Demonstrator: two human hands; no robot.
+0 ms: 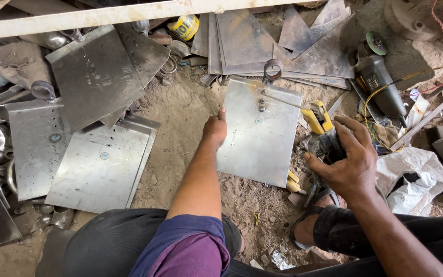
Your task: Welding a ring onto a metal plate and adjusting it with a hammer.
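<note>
You hold a steel sheet steady on the dirt floor while your other hand grips a welding rod holder.

Your left hand (215, 129) is closed on the left edge of the steel sheet (257, 138), thumb on top, the sheet lying flat on the dirt floor (185, 113) in the middle of the scene. Your right hand (345, 164) is wrapped tight round the yellow-jawed welding rod holder (322, 125), just right of the sheet; its thin rod (283, 99) reaches left to a spot near the sheet's far edge, beside a small metal ring (273, 69) standing there. More steel sheets (98, 154) lie to the left, and an angle grinder (378, 77) rests far right.
</note>
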